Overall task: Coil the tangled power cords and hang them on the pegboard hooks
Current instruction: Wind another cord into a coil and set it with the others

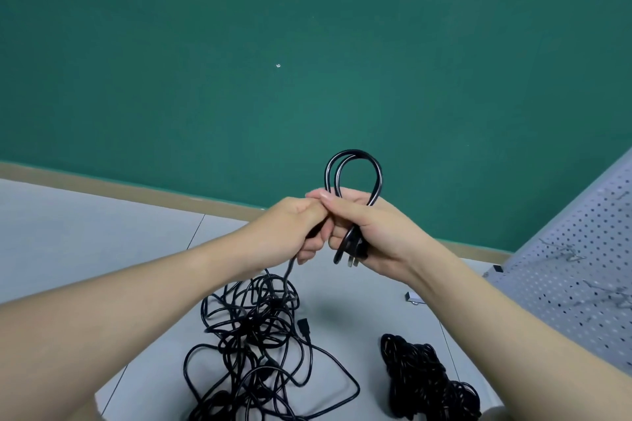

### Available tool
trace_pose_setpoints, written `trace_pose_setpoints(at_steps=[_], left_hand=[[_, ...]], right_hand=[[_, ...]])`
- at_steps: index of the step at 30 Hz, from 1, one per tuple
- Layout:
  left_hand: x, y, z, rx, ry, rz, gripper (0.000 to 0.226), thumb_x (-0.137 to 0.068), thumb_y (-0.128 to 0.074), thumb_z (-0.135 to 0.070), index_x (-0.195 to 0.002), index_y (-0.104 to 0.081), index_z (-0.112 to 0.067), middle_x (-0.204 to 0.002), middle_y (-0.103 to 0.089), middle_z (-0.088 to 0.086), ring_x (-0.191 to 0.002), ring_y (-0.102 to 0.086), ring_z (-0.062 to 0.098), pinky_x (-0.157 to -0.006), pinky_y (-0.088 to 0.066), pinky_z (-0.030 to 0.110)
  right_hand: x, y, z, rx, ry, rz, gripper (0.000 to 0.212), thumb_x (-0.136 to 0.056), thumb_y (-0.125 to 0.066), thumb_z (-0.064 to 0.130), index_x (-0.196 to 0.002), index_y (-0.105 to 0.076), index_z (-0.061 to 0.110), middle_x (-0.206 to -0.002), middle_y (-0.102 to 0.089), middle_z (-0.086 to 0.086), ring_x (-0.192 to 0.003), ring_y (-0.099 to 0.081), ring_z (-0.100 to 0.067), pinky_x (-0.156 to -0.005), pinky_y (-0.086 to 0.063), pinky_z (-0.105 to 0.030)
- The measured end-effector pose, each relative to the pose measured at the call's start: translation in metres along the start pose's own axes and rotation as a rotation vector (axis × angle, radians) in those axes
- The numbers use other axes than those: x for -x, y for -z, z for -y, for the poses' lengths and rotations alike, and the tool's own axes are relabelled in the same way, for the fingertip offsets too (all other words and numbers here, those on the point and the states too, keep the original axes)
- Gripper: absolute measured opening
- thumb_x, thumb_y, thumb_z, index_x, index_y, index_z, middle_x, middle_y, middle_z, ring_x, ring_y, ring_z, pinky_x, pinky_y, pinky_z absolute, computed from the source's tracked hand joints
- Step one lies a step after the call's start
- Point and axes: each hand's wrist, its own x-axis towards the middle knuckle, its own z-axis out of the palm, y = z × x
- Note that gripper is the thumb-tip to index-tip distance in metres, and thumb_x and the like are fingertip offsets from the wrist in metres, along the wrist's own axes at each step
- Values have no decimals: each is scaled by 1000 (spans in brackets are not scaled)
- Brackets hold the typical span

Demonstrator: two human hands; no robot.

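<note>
A black cord [354, 174] is held up before a green wall [307, 44], two loops of it and its plug [350, 255] gripped in the curled right hand [376, 232], while its trailing length is pinched by the left hand [294, 229], which touches the right. From the left hand the cord drops to a tangle [260, 345] on the grey floor [85, 232] near the centre, with a denser bundle [424, 379] at near right. A white pegboard [581, 267] with wire hooks [564, 251] stands at right.
</note>
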Motion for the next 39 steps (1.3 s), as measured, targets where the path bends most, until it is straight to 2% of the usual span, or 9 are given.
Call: trace_pose_setpoints(at_steps=[3,6,9,13,17,25,29,34,39], left_hand=[[-1,0,2,-7,-70,11,42,-113,-33,-29,-84,-56,-10,-65,-44,0,-63,-42,18,-67,-46,33],[-1,6,20,-146,-69,98,41,-114,-30,-27,-93,-61,-11,-76,-59,-1,-76,-54,16,-88,-49,41],[3,14,52,-524,111,266,44,-111,-29,-45,-92,-59,-20,-90,-65,-7,-90,-59,15,-99,-46,40],[8,21,75,-795,234,333,42,-111,-28,-46,-94,-57,-21,-92,-59,-6,-89,-55,15,-89,-45,33],[2,25,62,-859,121,261,47,-112,-31,-40,-77,-51,-16,-73,-57,-4,-69,-51,14,-73,-43,31],[2,27,20,-781,-82,74,47,-110,-34,-42,-70,-36,-16,-66,-34,-3,-56,-29,9,-57,-29,27],[3,28,-7,-612,-127,-7,48,-110,-37,-41,-69,-35,-18,-57,-30,-11,-52,-27,11,-56,-30,32],[6,30,-39,-732,-304,-171,50,-111,-37,-36,-66,-33,-15,-59,-29,-4,-51,-24,11,-51,-21,27],[10,43,-66,-848,-546,-399,50,-107,-36,-43,-65,-37,-16,-53,-32,-2,-52,-31,17,-49,-25,28]], right_hand=[[0,-3,1,-56,64,-18,21,-105,-57,21,-92,-64,6,-56,-49,-11,-57,-56,-27,-69,-50,-43],[-2,4,3,-21,85,-181,28,-107,-56,25,-82,-56,13,-62,-45,-3,-60,-53,-24,-70,-50,-33],[-5,16,7,-190,92,-288,29,-108,-53,26,-81,-54,14,-72,-54,-2,-74,-65,-24,-86,-58,-42],[-1,41,26,-494,157,-335,33,-111,-46,26,-79,-45,17,-55,-33,6,-45,-37,-10,-55,-53,-27],[6,58,34,-348,213,-378,33,-110,-48,33,-79,-47,20,-54,-28,9,-45,-29,-7,-47,-36,-20],[17,60,27,279,281,-520,42,-92,-70,53,-94,-60,13,-65,-32,6,-58,-31,-13,-60,-30,-30],[18,46,24,394,272,-418,38,-96,-71,44,-66,-54,26,-58,-41,18,-55,-38,-5,-61,-28,-29],[11,27,17,202,173,-339,40,-91,-73,51,-95,-60,14,-66,-34,8,-54,-31,-10,-50,-29,-24],[9,22,19,-80,-2,-316,49,-89,-66,63,-101,-65,15,-65,-41,9,-54,-28,-10,-54,-27,-21]])
